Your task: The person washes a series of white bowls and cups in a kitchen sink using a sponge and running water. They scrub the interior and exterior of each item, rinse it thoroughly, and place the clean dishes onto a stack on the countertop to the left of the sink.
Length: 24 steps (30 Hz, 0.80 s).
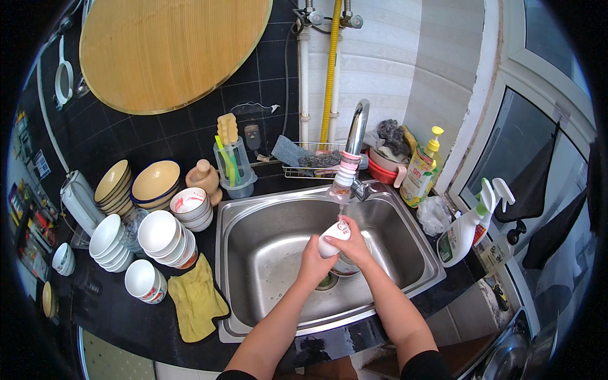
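Both my hands hold a small white bowl [332, 239] with a red print, tilted over the sink [253, 266]. My left hand [313, 261] is wrapped round its left side. My right hand [355, 243] grips it from the right, near the top. Just above stands the chrome faucet [360, 117] with a pink and clear nozzle [343, 180]; a thin stream of water runs from it onto the bowl. Beneath my hands another dish [346, 268] rests in the basin, mostly hidden, beside the drain [327, 282].
Left of the sink stand stacks of white bowls [161, 234], tan bowls [155, 180] and a yellow cloth [193, 297]. A utensil holder [234, 168] and wire rack [310, 171] stand behind. On the right are a yellow-capped soap bottle [421, 168] and spray bottles [465, 231].
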Tool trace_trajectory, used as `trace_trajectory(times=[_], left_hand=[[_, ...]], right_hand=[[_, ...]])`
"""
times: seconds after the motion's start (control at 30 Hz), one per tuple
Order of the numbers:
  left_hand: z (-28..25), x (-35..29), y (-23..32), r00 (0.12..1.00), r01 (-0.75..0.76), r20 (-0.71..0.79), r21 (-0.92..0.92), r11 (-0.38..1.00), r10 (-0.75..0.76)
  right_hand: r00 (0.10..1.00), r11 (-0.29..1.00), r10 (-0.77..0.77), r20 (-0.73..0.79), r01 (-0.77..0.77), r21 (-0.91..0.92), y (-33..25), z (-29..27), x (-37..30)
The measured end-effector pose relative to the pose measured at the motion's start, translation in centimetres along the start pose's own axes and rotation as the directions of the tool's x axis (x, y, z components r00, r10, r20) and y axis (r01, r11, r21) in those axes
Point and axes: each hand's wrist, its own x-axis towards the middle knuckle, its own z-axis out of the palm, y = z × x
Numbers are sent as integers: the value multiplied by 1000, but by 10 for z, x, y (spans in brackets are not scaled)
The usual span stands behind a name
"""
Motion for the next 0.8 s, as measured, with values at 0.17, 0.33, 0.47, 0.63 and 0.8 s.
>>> trace_trajectory(times=[0.17,0.33,0.47,0.63,0.8], left_hand=[[-1,-2,4,993,-98,89,214,972,81],[4,0,-10,991,87,123,-214,973,-61],[-2,4,1,972,234,165,-588,775,-168],[-21,10,9,905,402,325,-866,297,-275],[-22,12,0,880,436,363,-873,219,-305]], right_hand=[[973,960,226,-46,-214,182,5,-15,10],[919,841,389,-63,-326,432,8,-23,12],[900,758,429,79,-407,510,17,-26,15],[908,785,292,299,-406,467,5,-18,7],[908,807,148,393,-340,482,-6,-11,0]])
